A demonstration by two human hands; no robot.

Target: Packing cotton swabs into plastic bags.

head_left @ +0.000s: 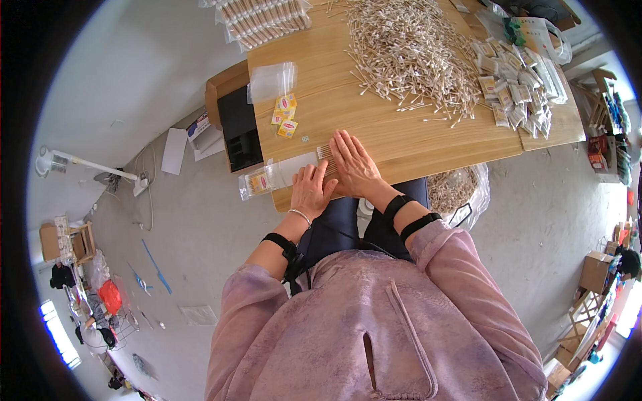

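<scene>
A row of cotton swabs point(324, 153) lies side by side at the table's front edge, partly covered by my hands. My left hand point(311, 192) rests at its near left end, fingers slightly bent and apart, fingertips on the swabs and the white strip point(297, 164). Flat along the row's right side lies my right hand point(354, 162), its fingers stretched out. What lies under both palms is hidden. Left of the strip, a clear bag point(257, 182) with swabs and a yellow label overhangs the table corner.
A large heap of loose cotton swabs point(414, 50) covers the table's far middle. Filled small bags point(518, 90) pile up at the right. Clear empty bags point(273, 81) and yellow labels point(286, 115) lie at the left. Below the front edge stands a sack of swabs point(455, 190).
</scene>
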